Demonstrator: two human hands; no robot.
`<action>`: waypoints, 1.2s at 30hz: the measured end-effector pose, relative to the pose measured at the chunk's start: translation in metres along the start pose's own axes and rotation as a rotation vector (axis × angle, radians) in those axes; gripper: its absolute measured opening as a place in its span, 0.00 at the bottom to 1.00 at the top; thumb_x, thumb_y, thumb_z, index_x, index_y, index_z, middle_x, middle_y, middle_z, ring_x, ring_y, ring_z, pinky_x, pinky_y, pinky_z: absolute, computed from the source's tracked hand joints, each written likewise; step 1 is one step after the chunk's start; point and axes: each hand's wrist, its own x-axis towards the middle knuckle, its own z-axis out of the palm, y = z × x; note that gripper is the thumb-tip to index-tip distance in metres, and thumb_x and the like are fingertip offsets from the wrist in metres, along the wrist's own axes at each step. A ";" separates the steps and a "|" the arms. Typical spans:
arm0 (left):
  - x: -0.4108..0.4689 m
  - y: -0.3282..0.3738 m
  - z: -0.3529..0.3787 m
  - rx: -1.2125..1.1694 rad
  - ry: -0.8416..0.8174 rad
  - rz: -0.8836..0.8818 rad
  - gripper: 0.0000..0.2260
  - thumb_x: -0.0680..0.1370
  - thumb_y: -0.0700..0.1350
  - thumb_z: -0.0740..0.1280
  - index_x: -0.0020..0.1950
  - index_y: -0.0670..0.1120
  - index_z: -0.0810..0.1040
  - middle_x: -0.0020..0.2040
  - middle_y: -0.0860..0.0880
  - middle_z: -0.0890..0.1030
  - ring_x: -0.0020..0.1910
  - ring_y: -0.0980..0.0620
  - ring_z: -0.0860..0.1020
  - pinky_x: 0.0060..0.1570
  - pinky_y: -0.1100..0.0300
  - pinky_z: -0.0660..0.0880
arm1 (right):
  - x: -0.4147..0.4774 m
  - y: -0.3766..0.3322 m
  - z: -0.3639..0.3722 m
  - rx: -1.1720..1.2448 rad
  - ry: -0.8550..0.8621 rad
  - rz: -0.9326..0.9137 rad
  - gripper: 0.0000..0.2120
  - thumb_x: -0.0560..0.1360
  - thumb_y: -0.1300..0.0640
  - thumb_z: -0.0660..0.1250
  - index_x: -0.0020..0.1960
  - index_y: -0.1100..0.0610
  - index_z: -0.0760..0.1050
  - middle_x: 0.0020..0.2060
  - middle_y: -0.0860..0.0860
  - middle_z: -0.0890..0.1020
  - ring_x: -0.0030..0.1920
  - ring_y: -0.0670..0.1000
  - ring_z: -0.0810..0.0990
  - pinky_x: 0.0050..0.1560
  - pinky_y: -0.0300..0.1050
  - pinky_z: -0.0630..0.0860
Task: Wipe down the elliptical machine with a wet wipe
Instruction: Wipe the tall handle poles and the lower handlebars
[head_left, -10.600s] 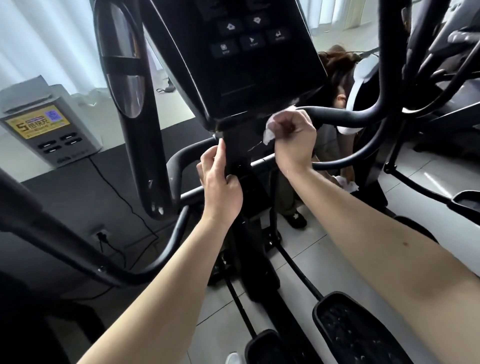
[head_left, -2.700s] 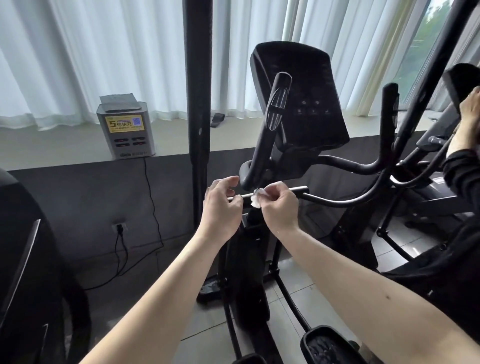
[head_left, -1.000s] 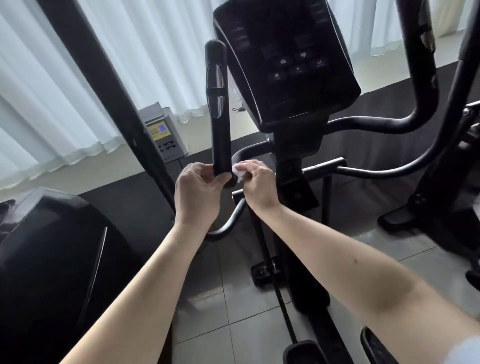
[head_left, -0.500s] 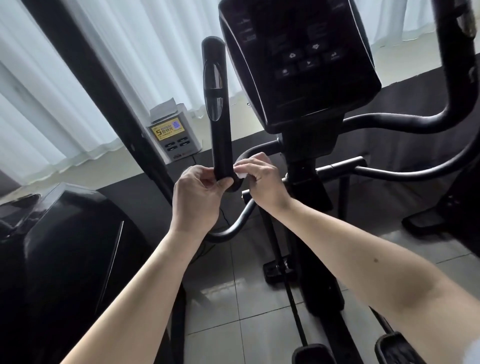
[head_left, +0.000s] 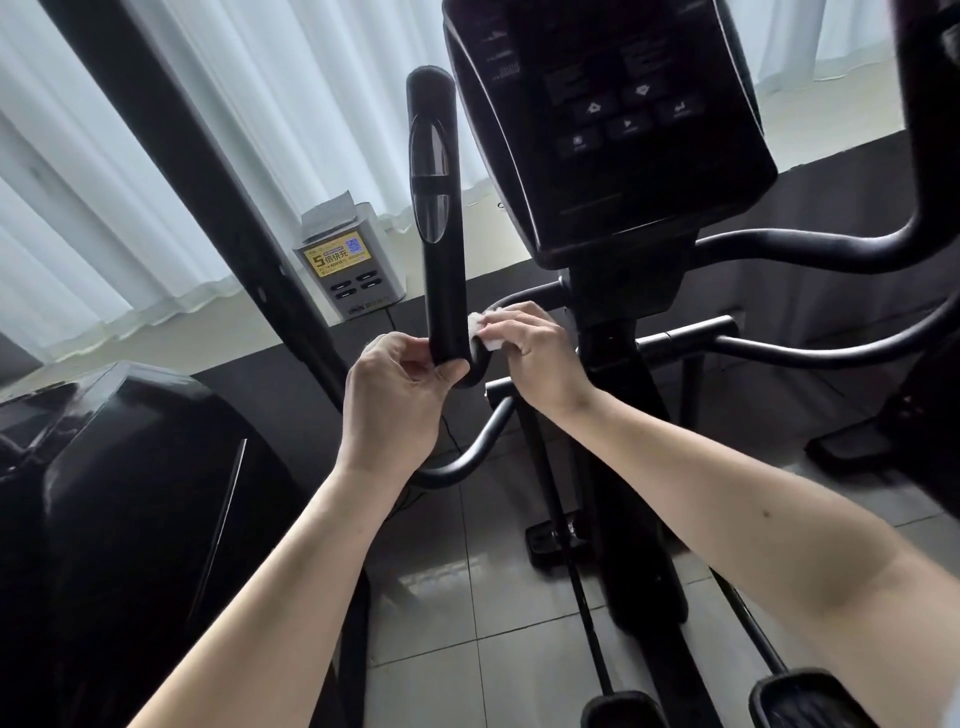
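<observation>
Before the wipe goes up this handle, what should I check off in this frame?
1. The wet wipe is pinched in the right hand: ok.
2. The wet wipe touches the upright handle, low on its right side: ok.
3. The left hand grips the lower end of the upright handle: ok.
4. Nothing sits on the upright handle above the hands: ok.
5. The wet wipe is moist and clean enough: cannot tell.

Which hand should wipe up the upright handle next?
Right. The right hand holds the wet wipe against the lower end of the upright handle. The left hand grips the handle's base, likely steadying it, and has no wipe.
</observation>
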 end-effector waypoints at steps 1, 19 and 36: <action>0.000 0.000 0.000 0.004 -0.001 -0.002 0.07 0.72 0.48 0.79 0.47 0.52 0.84 0.46 0.54 0.84 0.42 0.62 0.81 0.44 0.71 0.76 | 0.003 0.009 0.000 -0.098 -0.003 0.021 0.14 0.73 0.74 0.66 0.52 0.63 0.86 0.53 0.56 0.86 0.57 0.58 0.82 0.63 0.48 0.78; 0.003 -0.008 0.002 -0.044 -0.016 0.003 0.07 0.73 0.49 0.79 0.44 0.54 0.82 0.45 0.55 0.82 0.44 0.58 0.81 0.48 0.59 0.79 | 0.001 -0.003 0.024 0.225 0.144 0.582 0.18 0.78 0.72 0.61 0.52 0.56 0.86 0.58 0.47 0.85 0.62 0.43 0.82 0.69 0.43 0.74; -0.038 -0.050 0.007 -0.339 -0.062 0.013 0.15 0.79 0.55 0.70 0.63 0.50 0.79 0.55 0.59 0.76 0.48 0.62 0.79 0.52 0.63 0.78 | -0.051 -0.128 -0.024 0.596 0.147 0.832 0.04 0.80 0.65 0.70 0.49 0.60 0.84 0.47 0.59 0.87 0.49 0.59 0.87 0.49 0.53 0.83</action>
